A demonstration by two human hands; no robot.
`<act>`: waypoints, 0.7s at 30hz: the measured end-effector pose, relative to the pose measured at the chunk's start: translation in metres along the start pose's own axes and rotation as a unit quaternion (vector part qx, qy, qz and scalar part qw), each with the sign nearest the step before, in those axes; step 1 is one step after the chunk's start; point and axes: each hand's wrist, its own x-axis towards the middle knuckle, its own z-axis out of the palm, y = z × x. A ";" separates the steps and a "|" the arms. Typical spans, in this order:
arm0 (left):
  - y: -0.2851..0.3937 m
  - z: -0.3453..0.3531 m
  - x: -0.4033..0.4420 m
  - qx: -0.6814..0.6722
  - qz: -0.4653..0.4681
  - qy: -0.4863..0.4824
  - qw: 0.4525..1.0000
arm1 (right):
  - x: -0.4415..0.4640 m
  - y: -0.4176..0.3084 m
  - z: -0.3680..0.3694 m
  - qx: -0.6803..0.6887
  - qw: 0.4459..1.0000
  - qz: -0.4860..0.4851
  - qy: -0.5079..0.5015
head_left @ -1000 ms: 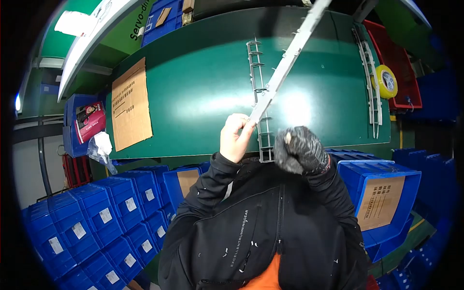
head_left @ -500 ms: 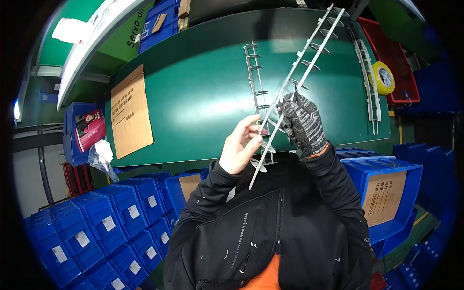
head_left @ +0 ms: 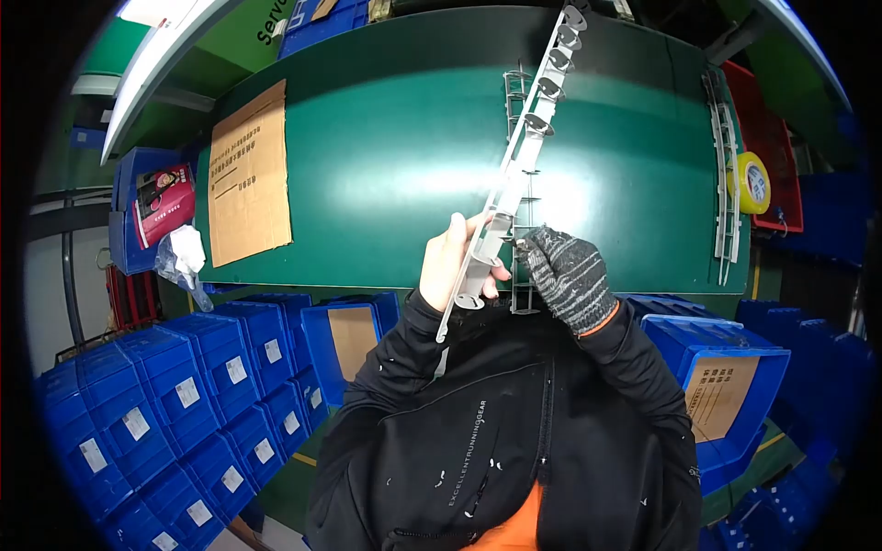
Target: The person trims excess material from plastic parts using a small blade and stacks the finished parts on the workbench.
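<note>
A long pale metal strip frame with a row of round discs (head_left: 504, 195) slants across the bench. My bare left hand (head_left: 447, 261) grips its lower part, with the thumb on the near side and fingertips showing past the other edge. My right hand (head_left: 571, 278), in a grey knitted glove, is closed in a pinch beside the frame; whatever is between its fingertips is too small to make out. Underneath, a second ladder-like metal frame (head_left: 527, 186) lies on the green bench, partly hidden by the held one.
On the green bench (head_left: 367, 156) lie a cardboard sheet (head_left: 250, 174) at left and another metal frame (head_left: 724, 174) at right. A yellow tape roll (head_left: 753, 183) and red tray (head_left: 781, 156) sit beyond. Stacked blue bins (head_left: 197, 395) stand at left, a blue bin (head_left: 770, 367) at right.
The held frame has turned so its discs face upward, and its far end has swung left. My right hand has let go of the frame's rail and now pinches beside it, slightly lower.
</note>
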 end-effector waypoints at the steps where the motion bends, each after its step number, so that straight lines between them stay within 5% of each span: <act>1: 0.000 -0.001 0.001 -0.006 -0.002 -0.002 1.000 | 0.003 0.000 0.002 -0.005 1.000 0.000 0.003; 9: 0.001 -0.007 0.008 0.000 0.007 0.006 1.000 | 0.018 0.002 0.000 0.023 0.999 0.026 0.020; 11: 0.001 -0.009 0.010 -0.001 0.005 0.009 1.000 | 0.020 0.004 0.002 -0.033 0.999 -0.031 0.019; 13: -0.001 -0.013 0.013 -0.014 0.000 0.009 1.000 | 0.021 0.002 0.003 0.010 0.995 0.039 -0.093; 18: -0.001 -0.021 0.016 -0.028 0.007 0.027 0.999 | 0.031 0.001 -0.002 0.132 0.983 0.125 -0.030; 21: -0.008 -0.035 0.022 -0.073 0.007 0.053 0.996 | 0.039 0.028 0.011 0.024 0.991 0.132 -0.026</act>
